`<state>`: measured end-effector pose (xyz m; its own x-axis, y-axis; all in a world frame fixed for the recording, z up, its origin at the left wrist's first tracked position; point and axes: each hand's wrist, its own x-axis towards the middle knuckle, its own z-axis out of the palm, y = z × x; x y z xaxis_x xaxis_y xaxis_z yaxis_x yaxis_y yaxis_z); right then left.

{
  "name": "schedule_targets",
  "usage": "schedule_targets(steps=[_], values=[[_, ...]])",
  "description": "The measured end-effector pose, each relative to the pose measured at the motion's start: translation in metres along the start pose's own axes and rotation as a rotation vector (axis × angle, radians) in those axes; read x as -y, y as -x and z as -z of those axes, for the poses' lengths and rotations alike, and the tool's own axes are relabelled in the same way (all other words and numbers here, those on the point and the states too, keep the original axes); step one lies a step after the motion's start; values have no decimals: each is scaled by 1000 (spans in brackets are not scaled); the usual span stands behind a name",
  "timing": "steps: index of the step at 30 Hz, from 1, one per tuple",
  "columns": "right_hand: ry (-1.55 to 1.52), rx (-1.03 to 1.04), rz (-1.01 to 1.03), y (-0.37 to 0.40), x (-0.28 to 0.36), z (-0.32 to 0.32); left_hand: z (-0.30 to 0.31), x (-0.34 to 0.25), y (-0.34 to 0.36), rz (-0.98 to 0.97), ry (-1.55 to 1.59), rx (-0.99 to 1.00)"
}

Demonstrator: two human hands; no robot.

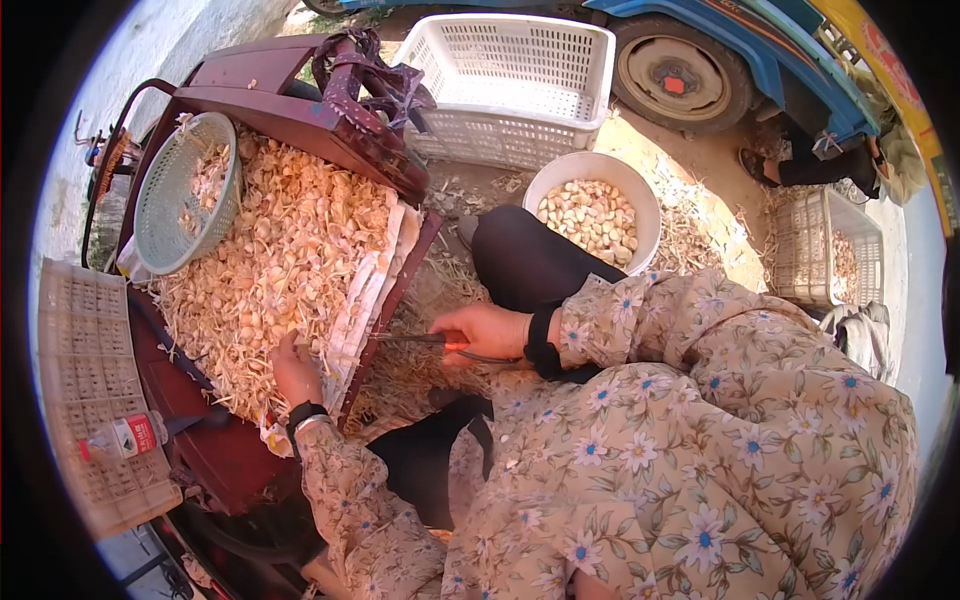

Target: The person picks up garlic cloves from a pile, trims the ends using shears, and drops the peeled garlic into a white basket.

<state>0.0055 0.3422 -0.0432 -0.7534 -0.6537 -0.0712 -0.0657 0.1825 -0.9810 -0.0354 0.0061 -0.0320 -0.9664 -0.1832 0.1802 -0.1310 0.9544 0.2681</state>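
Note:
A wide heap of garlic cloves and loose skins (290, 250) covers a dark red tray-like surface at the left. My left hand (296, 372) is at the heap's near edge, fingers curled in among the cloves; whatever they hold is too small to make out. To its right, my right hand (480, 333) grips a thin metal tool with an orange handle (455, 346). The tool's slim rod points left toward the heap, apart from my left hand. A dark cord or strip runs from the handle toward my wrist.
A green basket (215, 235) rests on the heap. Beyond my knee stands a white bucket of cloves (645, 225), with a white crate (505, 140) behind it. Another crate (800, 250) is at right near a person's foot (758, 168). A plastic bottle (125, 437) lies at left. A vehicle wheel (640, 85) is behind.

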Motion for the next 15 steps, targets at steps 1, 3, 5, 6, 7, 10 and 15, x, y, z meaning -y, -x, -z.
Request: schedule_targets(steps=[1, 3, 5, 6, 7, 10, 15], values=[[-2, -9, 4, 0, -1, 1, -10, 1, -1, -72, -100, -1], [-3, -23, 9, 1, -2, 2, -15, -7, 0, -96, -167, 5], [28, -18, 22, 2, -3, 5, -15, 5, 2, -38, -79, -81], [45, -13, 30, 1, -3, 7, -12, 4, 3, -6, -35, -126], [46, -21, 31, -1, -3, 8, -4, 3, 5, 392, 501, 3], [18, -32, 25, -1, -5, 5, 26, -26, 28, 552, 1073, -56], [-4, -4, 6, -4, -2, 0, 34, 4, 22, 561, 966, -219]])
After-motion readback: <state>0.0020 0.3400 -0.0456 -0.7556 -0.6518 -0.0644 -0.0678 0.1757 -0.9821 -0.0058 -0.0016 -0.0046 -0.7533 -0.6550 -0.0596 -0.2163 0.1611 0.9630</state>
